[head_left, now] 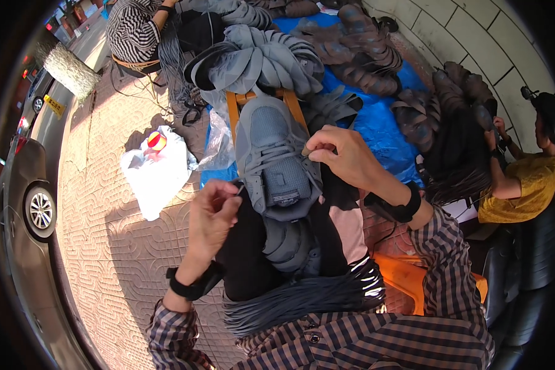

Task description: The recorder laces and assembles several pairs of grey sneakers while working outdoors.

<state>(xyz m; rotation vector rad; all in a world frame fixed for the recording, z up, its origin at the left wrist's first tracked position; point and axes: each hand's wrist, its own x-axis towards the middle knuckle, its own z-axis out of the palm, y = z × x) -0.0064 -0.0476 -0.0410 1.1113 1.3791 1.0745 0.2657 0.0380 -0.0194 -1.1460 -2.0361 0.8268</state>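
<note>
A grey shoe upper (279, 157) lies in front of me with its toe pointing away, grey laces (276, 150) crossing its middle. Beside its left edge, my left hand (213, 216) is closed in a pinch; a small dark bit shows at the fingertips. My right hand (342, 155) pinches at the upper's right edge, with something small and brownish at its fingertips. What either pinch holds is too small to name. More grey uppers (290, 245) lie nearer, between my legs. A thick bundle of dark grey laces (296, 302) rests across my lap.
Beyond a wooden frame (233, 114) lie heaps of grey uppers (259, 61) and brown uppers (357, 49) on blue sheeting (382, 132). A white plastic bag (160, 166) is at left, an orange stool (401, 277) at right. Co-workers sit at right (521, 185) and far left (131, 28).
</note>
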